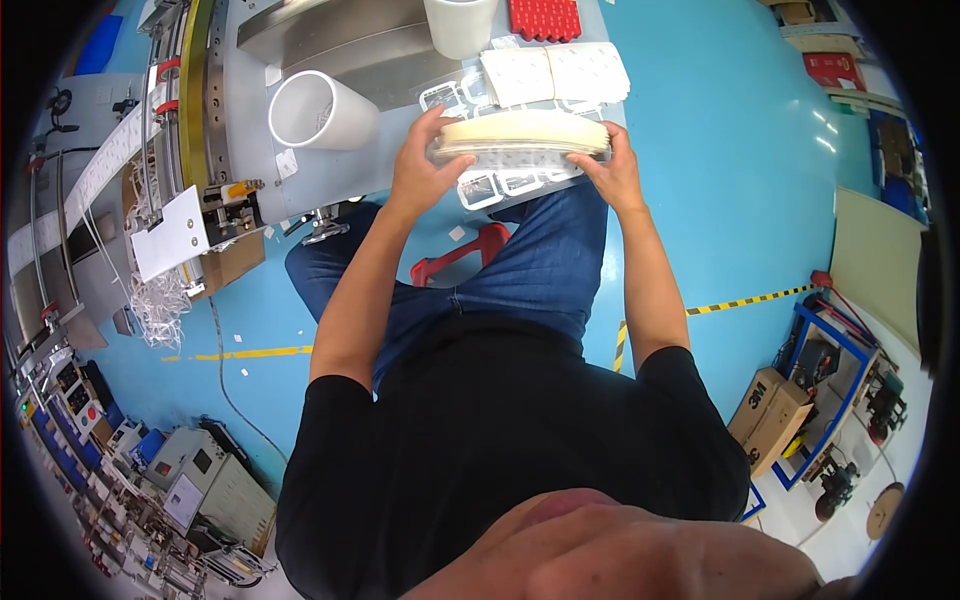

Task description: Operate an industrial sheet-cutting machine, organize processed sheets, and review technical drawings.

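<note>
Above the near edge of the grey table, a thick stack of thin sheets [525,130] is held between my two hands. Its upper part is cream; a clear, see-through layer shows along the near side. My left hand [420,168] grips the left end, thumb on the near face. At the right end, my right hand [612,172] is closed the same way. Clear film with white frame shapes [483,190] lies beneath the stack and is partly hidden by it. Just beyond is a bundle of white printed sheets [590,76] with a band around it.
A white tub [352,116] with small bits inside stands left of my hands. Another white tub [460,32] and a red ridged block [543,18] are farther back. Machine rails [200,90] border the table's left side. A red stool [455,265] shows between my legs.
</note>
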A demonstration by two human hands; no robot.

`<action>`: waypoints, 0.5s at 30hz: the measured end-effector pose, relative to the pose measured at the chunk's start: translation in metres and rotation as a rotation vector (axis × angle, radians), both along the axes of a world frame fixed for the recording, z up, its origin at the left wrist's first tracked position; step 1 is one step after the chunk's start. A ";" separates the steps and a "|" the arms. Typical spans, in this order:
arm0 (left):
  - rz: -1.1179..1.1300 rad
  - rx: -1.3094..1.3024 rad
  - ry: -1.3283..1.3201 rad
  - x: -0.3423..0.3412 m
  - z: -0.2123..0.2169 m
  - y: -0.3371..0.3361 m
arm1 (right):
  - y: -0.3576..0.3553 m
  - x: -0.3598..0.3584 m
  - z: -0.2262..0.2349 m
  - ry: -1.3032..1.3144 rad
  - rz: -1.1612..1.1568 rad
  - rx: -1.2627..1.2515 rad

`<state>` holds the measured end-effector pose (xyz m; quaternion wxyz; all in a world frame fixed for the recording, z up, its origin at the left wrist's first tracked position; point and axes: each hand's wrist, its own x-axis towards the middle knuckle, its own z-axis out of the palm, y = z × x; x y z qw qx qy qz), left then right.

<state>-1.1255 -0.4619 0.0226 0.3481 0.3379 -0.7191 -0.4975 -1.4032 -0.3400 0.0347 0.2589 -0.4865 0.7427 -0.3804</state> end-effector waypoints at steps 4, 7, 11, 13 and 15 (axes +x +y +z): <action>-0.022 0.048 -0.026 0.000 -0.003 0.001 | 0.003 0.002 -0.008 -0.073 0.044 -0.002; -0.013 0.065 0.038 -0.004 0.003 0.006 | 0.004 0.015 -0.011 -0.266 0.056 -0.121; 0.018 -0.028 0.117 -0.007 0.004 0.004 | 0.005 0.022 -0.015 -0.383 0.022 -0.109; 0.036 -0.040 0.114 -0.009 0.006 0.005 | 0.006 0.022 -0.017 -0.413 0.010 -0.067; 0.056 -0.053 0.111 -0.010 0.007 0.005 | 0.006 0.022 -0.015 -0.373 0.027 -0.103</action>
